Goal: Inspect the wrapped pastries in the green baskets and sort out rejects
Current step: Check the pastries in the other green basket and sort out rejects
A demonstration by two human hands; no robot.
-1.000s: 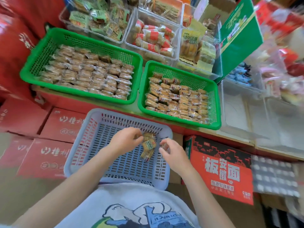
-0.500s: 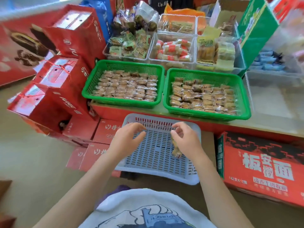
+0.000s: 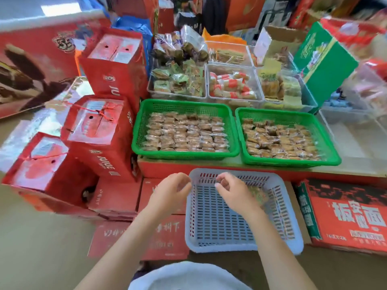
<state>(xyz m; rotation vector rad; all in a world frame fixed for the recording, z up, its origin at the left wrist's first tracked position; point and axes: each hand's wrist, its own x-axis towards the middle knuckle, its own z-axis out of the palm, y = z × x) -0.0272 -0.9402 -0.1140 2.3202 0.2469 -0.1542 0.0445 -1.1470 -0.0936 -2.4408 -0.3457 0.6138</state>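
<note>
Two green baskets stand side by side on the counter, the left green basket (image 3: 138, 130) packed with neat rows of wrapped pastries (image 3: 184, 132) and the right green basket (image 3: 333, 151) holding looser ones (image 3: 278, 141). Below them sits a pale slotted basket (image 3: 211, 233). My left hand (image 3: 171, 193) hovers just outside its left rim, fingers loosely curled, holding nothing. Over the pale basket's far left part, my right hand (image 3: 234, 195) has curled fingers with nothing visible in them. A few wrapped pastries (image 3: 258, 194) lie in that basket, partly hidden behind my right hand.
Clear tubs of other snacks (image 3: 230, 86) stand behind the green baskets. Red cartons (image 3: 104, 130) are stacked at the left, a red noodle box (image 3: 347, 214) lies at the right, and a green box (image 3: 322, 59) stands at the back right.
The camera has swung left and back. The pastries my right hand held now lie in the pale basket, and that hand has moved left of them. My left hand now hovers outside the rim.
</note>
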